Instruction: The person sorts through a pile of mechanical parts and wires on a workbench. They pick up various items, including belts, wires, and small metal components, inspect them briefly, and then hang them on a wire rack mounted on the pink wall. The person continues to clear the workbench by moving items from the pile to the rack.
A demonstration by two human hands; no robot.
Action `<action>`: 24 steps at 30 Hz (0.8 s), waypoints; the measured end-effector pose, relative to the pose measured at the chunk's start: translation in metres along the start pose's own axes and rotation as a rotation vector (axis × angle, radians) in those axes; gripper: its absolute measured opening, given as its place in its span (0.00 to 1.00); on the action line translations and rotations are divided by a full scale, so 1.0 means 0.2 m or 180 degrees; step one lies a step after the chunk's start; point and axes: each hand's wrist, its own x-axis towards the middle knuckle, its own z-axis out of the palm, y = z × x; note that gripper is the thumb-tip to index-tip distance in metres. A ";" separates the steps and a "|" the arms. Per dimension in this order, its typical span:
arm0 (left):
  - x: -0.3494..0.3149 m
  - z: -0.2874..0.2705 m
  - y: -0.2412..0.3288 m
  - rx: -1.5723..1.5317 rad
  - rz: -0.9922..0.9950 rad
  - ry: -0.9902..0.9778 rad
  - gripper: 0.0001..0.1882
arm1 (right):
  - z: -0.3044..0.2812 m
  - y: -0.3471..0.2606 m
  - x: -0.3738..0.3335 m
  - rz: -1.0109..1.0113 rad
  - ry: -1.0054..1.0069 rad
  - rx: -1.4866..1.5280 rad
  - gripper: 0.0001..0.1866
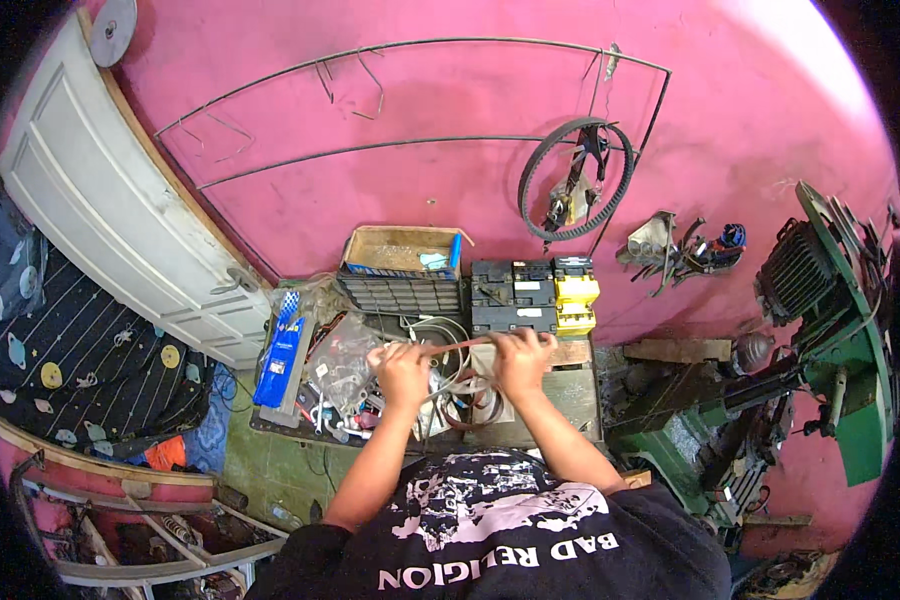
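Note:
A thin reddish-brown strip [456,346] is stretched between my two hands, above a cluttered bench [572,398]. My left hand [402,374] is closed around one end, its fingers curled. At the other end my right hand [520,364] grips the strip, and a short piece sticks out past its fingers. Pale and brown coiled bands [482,408] lie below and between the hands. Next to my left hand rests a clear plastic bag [338,368], with small loose parts around it. The kind of strip is too small to make out.
A blue packet [281,350] lies at the bench's left end. Behind stand an open box [400,240] on a dark crate [402,294], black cases [513,292] and yellow cases [574,300]. A green machine [850,345] is at right, a white door [120,190] at left.

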 end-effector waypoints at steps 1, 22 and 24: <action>-0.02 -0.02 -0.07 0.0068 -0.0233 0.0028 0.04 | -0.01 0.02 0.00 0.0188 0.0077 0.0035 0.09; 0.09 0.00 -0.72 -0.0607 -0.0587 -0.1278 0.42 | 0.28 -0.40 0.45 0.0762 -0.1865 -0.0001 0.48; 0.45 -0.03 -0.71 -0.1413 -0.0171 -0.0663 0.42 | 0.21 -0.48 0.72 0.0594 -0.1347 0.0218 0.55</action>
